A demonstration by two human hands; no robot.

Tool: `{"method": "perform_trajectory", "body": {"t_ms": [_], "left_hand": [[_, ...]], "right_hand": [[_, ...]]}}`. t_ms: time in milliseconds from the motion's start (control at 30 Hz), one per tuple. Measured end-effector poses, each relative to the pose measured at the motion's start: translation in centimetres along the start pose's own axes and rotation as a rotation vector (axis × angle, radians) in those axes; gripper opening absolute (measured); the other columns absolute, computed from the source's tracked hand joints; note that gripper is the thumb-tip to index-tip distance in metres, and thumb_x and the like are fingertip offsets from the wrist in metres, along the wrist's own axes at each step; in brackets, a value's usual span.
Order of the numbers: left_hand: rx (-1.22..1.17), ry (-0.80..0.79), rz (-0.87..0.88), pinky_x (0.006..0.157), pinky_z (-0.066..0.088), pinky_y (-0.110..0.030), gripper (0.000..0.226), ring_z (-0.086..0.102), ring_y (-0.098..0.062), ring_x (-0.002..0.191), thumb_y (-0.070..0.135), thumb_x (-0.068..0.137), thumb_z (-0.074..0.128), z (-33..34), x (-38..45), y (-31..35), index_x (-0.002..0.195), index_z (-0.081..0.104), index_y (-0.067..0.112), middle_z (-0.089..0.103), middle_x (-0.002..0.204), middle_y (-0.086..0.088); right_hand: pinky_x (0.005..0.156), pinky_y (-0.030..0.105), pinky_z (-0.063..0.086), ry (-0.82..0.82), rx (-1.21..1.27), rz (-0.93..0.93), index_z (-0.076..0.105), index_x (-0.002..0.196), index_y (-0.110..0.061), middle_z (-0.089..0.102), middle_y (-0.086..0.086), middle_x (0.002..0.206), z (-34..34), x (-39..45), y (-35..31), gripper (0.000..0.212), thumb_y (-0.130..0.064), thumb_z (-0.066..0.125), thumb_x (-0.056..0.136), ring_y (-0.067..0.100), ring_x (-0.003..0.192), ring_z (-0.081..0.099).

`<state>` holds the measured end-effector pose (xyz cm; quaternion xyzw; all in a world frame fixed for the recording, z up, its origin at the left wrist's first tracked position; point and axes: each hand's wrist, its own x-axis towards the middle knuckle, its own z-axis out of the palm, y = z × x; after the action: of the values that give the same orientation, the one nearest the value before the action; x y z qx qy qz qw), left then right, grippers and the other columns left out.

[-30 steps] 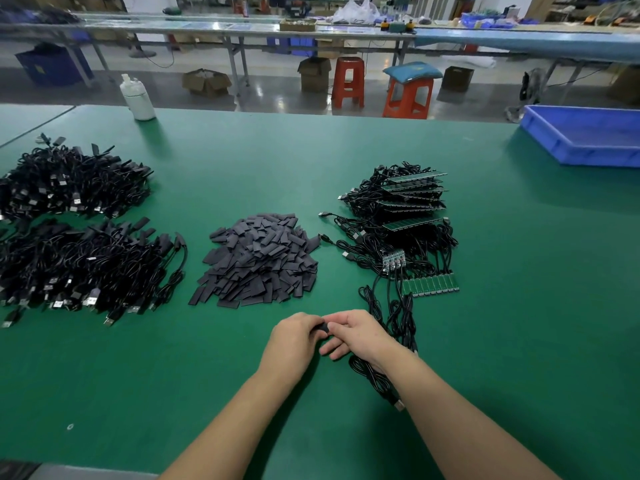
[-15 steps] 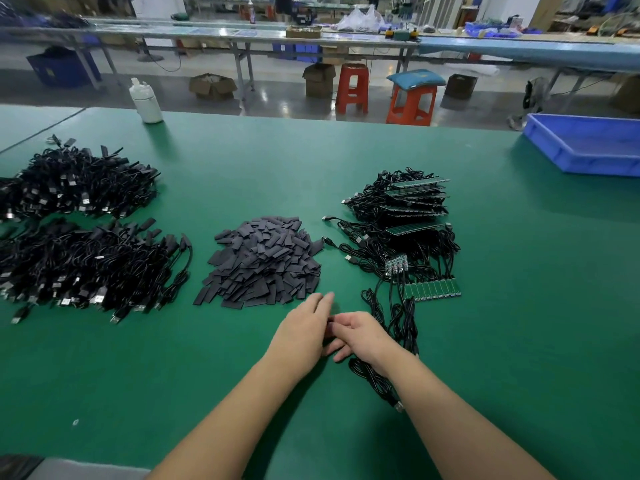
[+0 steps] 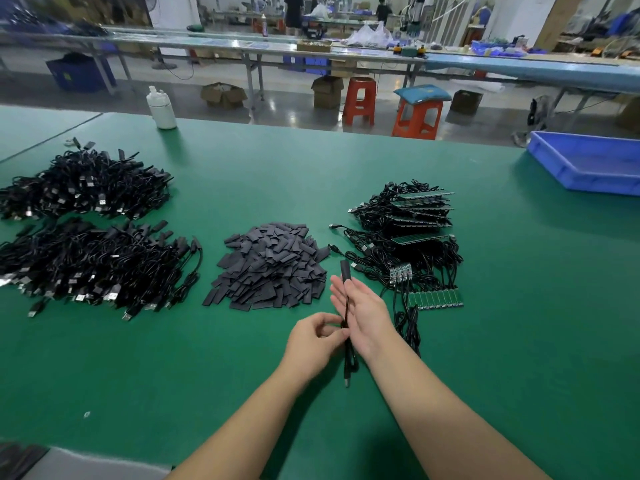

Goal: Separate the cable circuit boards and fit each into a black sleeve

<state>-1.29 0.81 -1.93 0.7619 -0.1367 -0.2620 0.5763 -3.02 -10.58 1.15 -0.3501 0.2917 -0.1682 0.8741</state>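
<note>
on the green table point(image 3: 485, 341), items lie in groups from left to right. two heaps of finished cables occupy the left side: a far heap point(image 3: 86, 183) and a near heap point(image 3: 93, 265), just apart. a pile of black sleeves point(image 3: 270, 268) lies at centre. right of it, a stack of board panels point(image 3: 412, 216) with attached cables rests on the table, and one panel strip point(image 3: 436, 298) lies flat at the near edge of that stack. a blue tray point(image 3: 588, 164) sits at the far right edge. a white bottle point(image 3: 161, 108) stands upright at the far left edge.

between the sleeve pile and the panel strip, both hands are raised above the table. the right hand point(image 3: 363, 313) is held flat with fingers straight; a cable point(image 3: 347, 327) lies along its palm. the sleeved end point(image 3: 345, 271) of this cable projects beyond the fingertips. the left hand point(image 3: 313, 341) pinches the cable at mid-length between thumb and curled fingers. the plug end hangs below the hands, close to the table.
</note>
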Motion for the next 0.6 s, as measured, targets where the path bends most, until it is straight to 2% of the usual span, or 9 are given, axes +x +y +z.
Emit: {"method": "perform_trajectory", "body": {"t_ms": [67,167,233,267,333,367,433,533,600], "left_hand": [[0.018,0.007,-0.005,0.07,0.052,-0.033,0.018,0.06,-0.015,0.067,0.02,0.084,0.076,-0.4,0.0,0.1,0.099,0.068,0.022,0.075,0.084,-0.004],[0.045,-0.011,-0.018,0.076,0.053,-0.03,0.015,0.063,-0.013,0.074,0.021,0.086,0.075,-0.5,-0.3,0.1,0.1,0.07,0.017,0.075,0.092,-0.006],[0.003,-0.018,-0.026,0.066,0.051,-0.024,0.009,0.061,-0.015,0.068,0.019,0.088,0.072,-0.4,-0.6,0.0,0.095,0.072,0.013,0.075,0.089,-0.01],[-0.04,-0.025,-0.037,0.062,0.05,-0.025,0.007,0.06,-0.02,0.064,0.017,0.089,0.07,-0.4,-0.7,-0.1,0.092,0.072,0.011,0.075,0.086,-0.015],[-0.081,-0.016,-0.05,0.062,0.053,-0.038,0.008,0.06,-0.025,0.061,0.013,0.09,0.068,-0.6,-0.7,0.0,0.09,0.07,0.006,0.073,0.082,-0.021],[-0.069,0.006,-0.043,0.066,0.056,-0.045,0.008,0.062,-0.025,0.062,0.012,0.09,0.068,-1.0,-0.6,0.1,0.089,0.071,0.005,0.074,0.08,-0.019],[0.005,0.085,-0.012,0.073,0.058,-0.048,0.007,0.066,-0.02,0.066,0.016,0.089,0.069,-2.7,-0.1,0.5,0.089,0.073,0.009,0.075,0.08,-0.012],[0.309,0.312,0.066,0.074,0.058,-0.032,0.018,0.068,-0.012,0.074,0.029,0.089,0.07,-8.1,1.7,1.3,0.103,0.075,0.017,0.075,0.089,0.001],[0.554,0.484,0.099,0.065,0.049,-0.021,0.022,0.062,-0.007,0.068,0.031,0.09,0.068,-13.1,3.0,1.7,0.106,0.074,0.016,0.073,0.088,0.003]], "right_hand": [[0.103,0.038,0.048,-0.007,-0.009,0.004,0.044,0.135,0.002,0.071,0.02,0.111,0.3,0.0,-0.1,0.036,-0.002,0.051,0.1,0.026,0.11,0.067],[0.103,0.038,0.048,-0.01,-0.025,0.009,0.044,0.13,0.002,0.074,0.019,0.103,0.8,-0.2,-0.2,0.029,-0.003,0.048,0.102,0.026,0.108,0.068],[0.101,0.037,0.049,-0.026,-0.062,0.015,0.045,0.122,-0.002,0.075,0.017,0.099,1.1,-0.3,-0.2,0.02,-0.003,0.047,0.102,0.023,0.105,0.07],[0.1,0.036,0.05,-0.034,-0.092,0.015,0.047,0.117,-0.005,0.075,0.017,0.098,1.2,-0.2,-0.2,0.014,-0.004,0.047,0.103,0.021,0.103,0.071],[0.099,0.035,0.051,-0.035,-0.234,-0.003,0.052,0.11,-0.008,0.076,0.013,0.1,1.3,-0.1,-0.6,0.008,-0.01,0.049,0.103,0.018,0.101,0.072],[0.098,0.034,0.051,-0.019,-0.385,-0.04,0.055,0.11,-0.008,0.075,0.009,0.101,1.2,0.0,-1.0,0.011,-0.015,0.052,0.102,0.016,0.102,0.071],[0.092,0.03,0.05,0.067,-0.863,-0.196,0.062,0.112,-0.013,0.071,-0.001,0.102,0.4,0.6,-2.2,0.02,-0.028,0.058,0.098,0.014,0.103,0.067],[0.079,0.03,0.042,0.272,-1.449,-0.491,0.065,0.114,-0.022,0.066,0.0,0.111,-2.5,1.3,-4.7,0.022,-0.031,0.057,0.096,0.016,0.101,0.053],[0.089,0.037,0.041,0.38,-1.617,-0.567,0.062,0.123,-0.024,0.057,0.007,0.129,-4.5,2.1,-6.1,0.028,-0.03,0.057,0.096,0.024,0.117,0.043]]}}
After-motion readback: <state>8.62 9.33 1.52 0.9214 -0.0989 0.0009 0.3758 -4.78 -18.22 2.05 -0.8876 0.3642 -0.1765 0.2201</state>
